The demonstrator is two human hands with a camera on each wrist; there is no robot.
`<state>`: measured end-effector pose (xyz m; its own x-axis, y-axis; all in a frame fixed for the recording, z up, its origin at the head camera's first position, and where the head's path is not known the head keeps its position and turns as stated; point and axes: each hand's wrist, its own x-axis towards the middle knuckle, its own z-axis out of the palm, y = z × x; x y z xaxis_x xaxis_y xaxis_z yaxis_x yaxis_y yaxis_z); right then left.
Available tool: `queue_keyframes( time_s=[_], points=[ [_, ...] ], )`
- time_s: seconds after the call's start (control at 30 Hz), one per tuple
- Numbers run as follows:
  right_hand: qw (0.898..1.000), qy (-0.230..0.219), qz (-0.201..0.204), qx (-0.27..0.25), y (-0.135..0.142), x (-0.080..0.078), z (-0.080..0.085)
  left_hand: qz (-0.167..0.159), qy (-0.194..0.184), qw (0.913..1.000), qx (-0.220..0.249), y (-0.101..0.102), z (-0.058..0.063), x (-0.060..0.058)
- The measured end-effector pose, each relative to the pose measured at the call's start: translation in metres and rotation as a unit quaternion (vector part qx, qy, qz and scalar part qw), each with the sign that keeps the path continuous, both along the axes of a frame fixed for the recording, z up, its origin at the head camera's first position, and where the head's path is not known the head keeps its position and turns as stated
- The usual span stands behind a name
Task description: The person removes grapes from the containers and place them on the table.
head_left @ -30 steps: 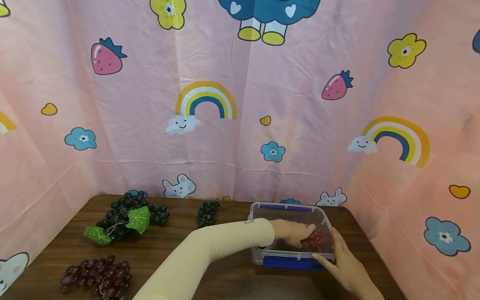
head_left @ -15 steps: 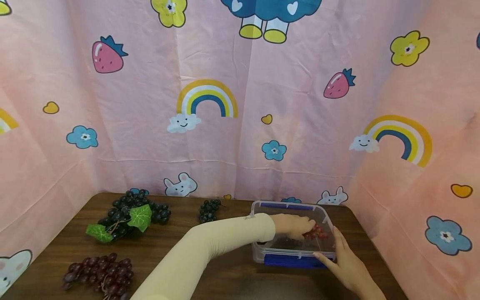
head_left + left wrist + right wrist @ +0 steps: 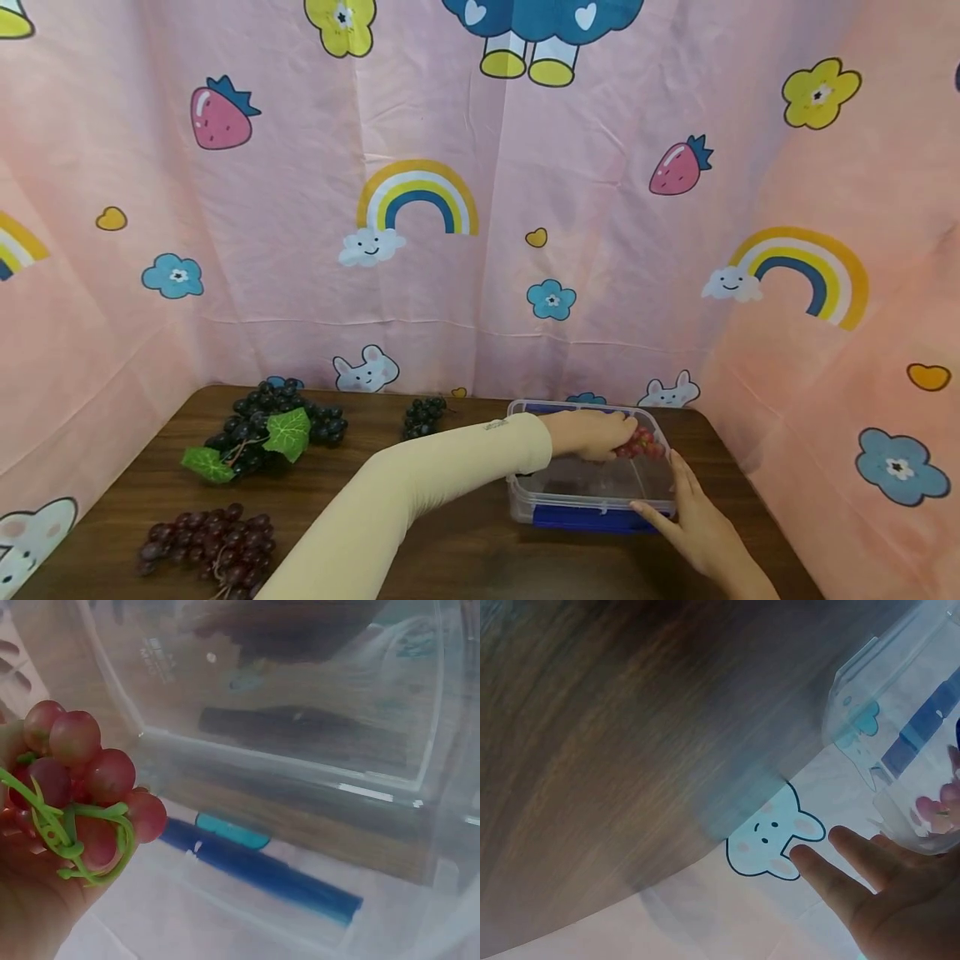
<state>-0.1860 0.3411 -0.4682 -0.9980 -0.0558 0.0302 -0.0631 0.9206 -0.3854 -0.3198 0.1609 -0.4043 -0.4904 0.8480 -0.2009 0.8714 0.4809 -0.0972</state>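
Observation:
My left hand (image 3: 596, 432) reaches over a clear plastic box (image 3: 517, 500) with blue clips and holds a small bunch of red grapes (image 3: 641, 443) by the box's right side. In the left wrist view, the red grapes (image 3: 109, 776) and their green stem lie against the palm. The box's bare floor shows beyond them. At the box's front right corner is my right hand (image 3: 697, 529), its fingers along the right wall and its thumb by the front. Those fingers look straight in the right wrist view.
Dark grapes with green leaves (image 3: 258, 425) lie at the table's back left. Purple-red grapes (image 3: 213, 546) are in front of them, and a small dark bunch (image 3: 423, 417) sits left of the box. Patterned pink cloth (image 3: 420, 292) borders the wooden table (image 3: 465, 542).
My left hand has risen slightly toward the back of the box with the red grapes, showing more of the box's inside. My right hand has kept its place at the corner.

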Motion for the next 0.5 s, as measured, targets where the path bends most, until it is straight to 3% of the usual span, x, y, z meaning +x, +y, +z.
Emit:
queue_keyframes(
  time_s=[0.23,0.5],
  points=[
    [1.000,-0.011,-0.003,0.002,0.000,-0.001,0.000,-0.017,0.049,0.9986,0.009,-0.011,0.014,0.002],
    [1.000,0.019,-0.001,0.009,0.001,-0.001,-0.002,0.006,0.073,0.9973,-0.002,-0.021,0.030,0.010]
  ],
)
